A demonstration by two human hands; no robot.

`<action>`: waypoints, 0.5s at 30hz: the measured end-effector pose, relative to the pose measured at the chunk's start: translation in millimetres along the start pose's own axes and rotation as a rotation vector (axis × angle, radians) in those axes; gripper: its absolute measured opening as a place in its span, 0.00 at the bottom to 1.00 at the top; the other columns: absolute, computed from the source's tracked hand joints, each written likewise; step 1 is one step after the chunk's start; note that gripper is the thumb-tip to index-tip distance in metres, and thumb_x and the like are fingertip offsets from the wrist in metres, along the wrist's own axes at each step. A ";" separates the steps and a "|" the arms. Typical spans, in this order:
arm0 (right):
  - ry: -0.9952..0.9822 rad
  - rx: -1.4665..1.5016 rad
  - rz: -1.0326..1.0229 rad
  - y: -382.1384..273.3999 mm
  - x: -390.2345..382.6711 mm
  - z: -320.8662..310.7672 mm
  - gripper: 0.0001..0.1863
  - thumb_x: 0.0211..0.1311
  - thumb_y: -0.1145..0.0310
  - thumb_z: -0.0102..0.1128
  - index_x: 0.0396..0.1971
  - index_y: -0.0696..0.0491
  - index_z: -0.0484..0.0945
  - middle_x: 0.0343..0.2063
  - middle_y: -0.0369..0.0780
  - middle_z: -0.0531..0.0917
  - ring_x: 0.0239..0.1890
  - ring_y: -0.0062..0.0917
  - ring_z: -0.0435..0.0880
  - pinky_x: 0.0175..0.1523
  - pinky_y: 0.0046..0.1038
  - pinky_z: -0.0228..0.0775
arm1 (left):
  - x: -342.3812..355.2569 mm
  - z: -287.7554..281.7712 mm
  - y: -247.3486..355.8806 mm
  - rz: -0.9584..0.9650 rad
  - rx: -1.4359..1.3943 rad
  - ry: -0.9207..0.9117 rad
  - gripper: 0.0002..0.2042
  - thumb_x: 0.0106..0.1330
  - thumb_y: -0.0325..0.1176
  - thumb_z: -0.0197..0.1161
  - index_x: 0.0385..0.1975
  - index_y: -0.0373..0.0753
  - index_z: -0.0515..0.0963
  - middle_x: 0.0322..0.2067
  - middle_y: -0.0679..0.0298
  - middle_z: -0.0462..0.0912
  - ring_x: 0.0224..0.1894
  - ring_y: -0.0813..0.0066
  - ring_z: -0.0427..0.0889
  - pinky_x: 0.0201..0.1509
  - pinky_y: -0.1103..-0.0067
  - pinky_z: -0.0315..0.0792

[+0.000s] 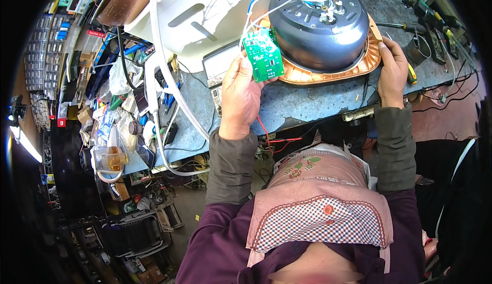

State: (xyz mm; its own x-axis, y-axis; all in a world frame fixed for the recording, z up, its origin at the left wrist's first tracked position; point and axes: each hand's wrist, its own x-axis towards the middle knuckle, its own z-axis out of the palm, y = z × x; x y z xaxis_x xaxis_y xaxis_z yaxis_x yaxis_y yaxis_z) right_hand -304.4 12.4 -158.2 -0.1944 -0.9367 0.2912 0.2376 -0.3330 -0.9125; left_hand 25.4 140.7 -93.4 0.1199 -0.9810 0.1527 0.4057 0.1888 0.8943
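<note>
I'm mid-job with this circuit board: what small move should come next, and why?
I'd probably tilt the green circuit board slightly in the left hand: bright white patches, likely glare, wash out part of its face. Go gently, since wires run from near its upper end toward the top of the dark metal bowl.

Worn blue bench [320,99] w/ orange-rimmed dk metal unit [323,40], wht shell [215,17], yellow-blk tool [412,74]

circuit board [274,64] in left hand [240,94], appliance [323,40] to its right
</note>
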 end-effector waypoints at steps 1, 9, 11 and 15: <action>0.000 0.004 0.002 -1.2 -0.5 0.5 0.13 0.80 0.74 0.57 0.56 0.65 0.82 0.49 0.40 0.87 0.49 0.18 0.85 0.58 0.22 0.76 | 0.4 -1.2 -0.8 0.004 -0.008 0.003 0.21 0.87 0.40 0.48 0.70 0.34 0.70 0.59 0.54 0.84 0.55 0.62 0.87 0.58 0.62 0.82; -0.004 0.022 0.004 5.0 0.2 -2.9 0.13 0.79 0.74 0.58 0.55 0.65 0.82 0.49 0.40 0.87 0.51 0.20 0.84 0.59 0.23 0.75 | -0.6 -2.8 -1.0 -0.012 -0.047 0.066 0.20 0.87 0.41 0.46 0.66 0.33 0.74 0.57 0.53 0.86 0.54 0.60 0.88 0.55 0.61 0.83; -0.015 0.004 -0.014 3.1 1.4 -0.1 0.14 0.80 0.74 0.57 0.57 0.65 0.82 0.50 0.40 0.87 0.51 0.20 0.84 0.60 0.23 0.75 | -0.6 -5.2 5.3 -0.005 -0.088 0.074 0.21 0.87 0.41 0.44 0.64 0.33 0.75 0.56 0.53 0.86 0.53 0.59 0.88 0.53 0.62 0.83; 0.002 -0.101 -0.061 -0.3 -3.6 0.6 0.15 0.79 0.74 0.58 0.57 0.66 0.81 0.50 0.41 0.86 0.52 0.21 0.83 0.62 0.24 0.74 | 7.2 -23.5 25.4 -0.060 -0.291 0.113 0.18 0.79 0.42 0.53 0.53 0.34 0.82 0.43 0.55 0.91 0.41 0.61 0.90 0.39 0.64 0.83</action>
State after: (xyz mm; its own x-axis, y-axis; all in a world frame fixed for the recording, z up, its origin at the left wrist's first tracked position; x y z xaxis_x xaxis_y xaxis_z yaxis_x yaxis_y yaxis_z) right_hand -303.2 15.8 -158.9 -0.2070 -0.9149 0.3467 0.1281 -0.3766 -0.9175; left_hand 57.9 139.5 -79.4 0.1812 -0.9826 0.0412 0.6554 0.1519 0.7399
